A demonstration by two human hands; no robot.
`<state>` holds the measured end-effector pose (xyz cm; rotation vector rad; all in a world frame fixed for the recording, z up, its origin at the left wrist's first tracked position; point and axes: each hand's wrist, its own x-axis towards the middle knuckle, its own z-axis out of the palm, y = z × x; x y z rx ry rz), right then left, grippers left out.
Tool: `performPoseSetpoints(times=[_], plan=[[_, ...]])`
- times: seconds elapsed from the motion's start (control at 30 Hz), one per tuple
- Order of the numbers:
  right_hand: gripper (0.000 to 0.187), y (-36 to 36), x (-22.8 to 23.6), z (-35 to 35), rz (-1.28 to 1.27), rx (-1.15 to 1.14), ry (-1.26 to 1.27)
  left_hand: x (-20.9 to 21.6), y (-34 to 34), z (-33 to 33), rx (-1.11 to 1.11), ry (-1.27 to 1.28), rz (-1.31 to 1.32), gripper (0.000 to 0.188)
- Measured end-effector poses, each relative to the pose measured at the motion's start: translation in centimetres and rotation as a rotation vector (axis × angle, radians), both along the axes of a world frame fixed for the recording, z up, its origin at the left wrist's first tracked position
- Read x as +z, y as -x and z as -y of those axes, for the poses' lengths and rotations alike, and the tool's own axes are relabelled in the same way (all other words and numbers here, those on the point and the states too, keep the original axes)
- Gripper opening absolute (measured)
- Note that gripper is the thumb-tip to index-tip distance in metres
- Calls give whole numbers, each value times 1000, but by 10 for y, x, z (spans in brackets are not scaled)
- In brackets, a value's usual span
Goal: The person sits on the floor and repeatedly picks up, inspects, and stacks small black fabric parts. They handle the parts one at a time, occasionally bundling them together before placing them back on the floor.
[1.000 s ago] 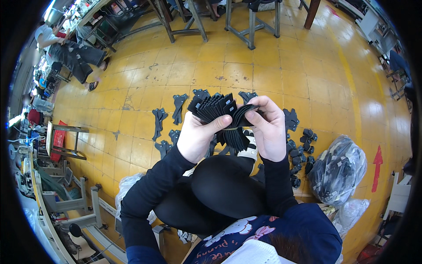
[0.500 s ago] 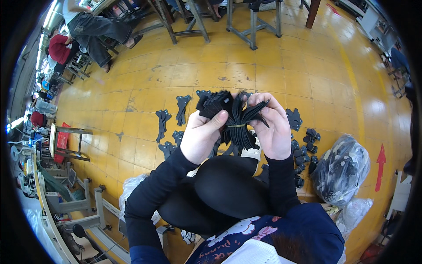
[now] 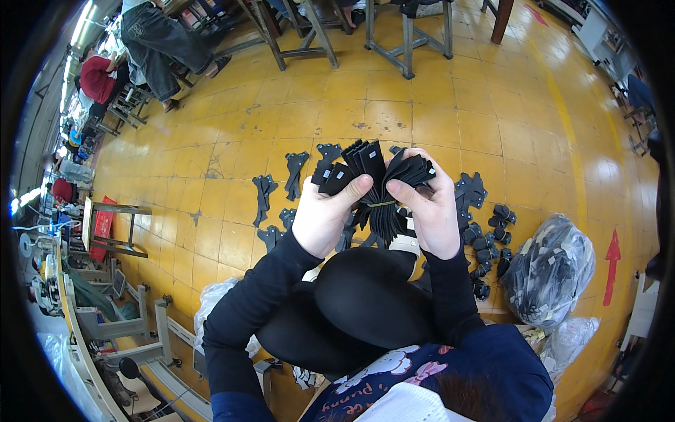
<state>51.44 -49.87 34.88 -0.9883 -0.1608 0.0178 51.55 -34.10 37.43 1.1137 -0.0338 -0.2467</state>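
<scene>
Between my hands is a bundle of black fabric strips (image 3: 383, 218), tied round its middle with a thin pale band. Its upper ends fan apart, and small white tags show on some of them. My left hand (image 3: 325, 211) grips the left part of the fan, thumb pressed on the strips. On the right side, my right hand (image 3: 432, 211) pinches the other strips with its thumb across them. The bundle hangs above my knees, off the floor. Fingers behind the strips are partly hidden.
Dark cut pieces (image 3: 264, 197) lie in small piles on the yellow tiled floor beyond my hands. More black bundles (image 3: 485, 250) lie at the right, beside a clear plastic bag (image 3: 548, 271) full of dark pieces. Wooden stools (image 3: 408, 42) stand at the far side; a person (image 3: 155, 49) stands far left.
My right thumb has come over the front of the strips, and their right ends are folded down. The strips at the left have spread wider, showing more white tags.
</scene>
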Motion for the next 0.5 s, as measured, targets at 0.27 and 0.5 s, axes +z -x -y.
performPoseSetpoints(times=[0.27,0.5], plan=[[18,-1,-5,6,-79,-2,-160,8,1,-3,-224,84,28,56],[13,0,0,5,-143,5,-212,2,-1,-5,-271,15,81,83]])
